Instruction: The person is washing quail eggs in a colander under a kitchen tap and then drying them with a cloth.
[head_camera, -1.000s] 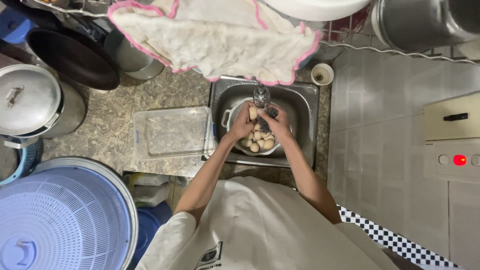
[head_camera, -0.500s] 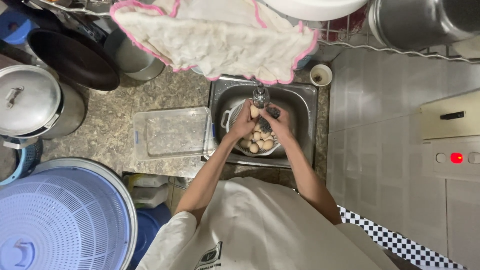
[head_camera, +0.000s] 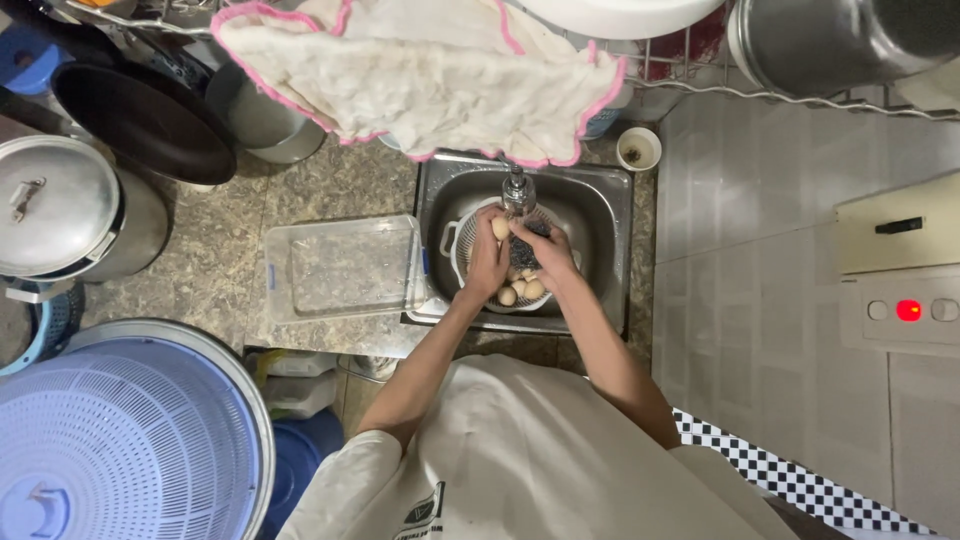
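Both hands barely shifted: left hand (head_camera: 487, 262) gripped an egg (head_camera: 500, 228) under the tap (head_camera: 517, 190), right hand (head_camera: 543, 255) clutched a scourer (head_camera: 527, 245) over the colander (head_camera: 462, 240), frame centre; wet shell could slip and crack.

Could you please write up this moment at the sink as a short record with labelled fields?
setting: small steel sink set in a speckled stone counter
left hand: holds a pale egg under the tap
right hand: holds a dark scrubber close against that egg
colander: white, in the sink, with more eggs inside
beside the sink: clear plastic container
overhead: pink-edged cloth on a wire rack
lower left: blue salad spinner
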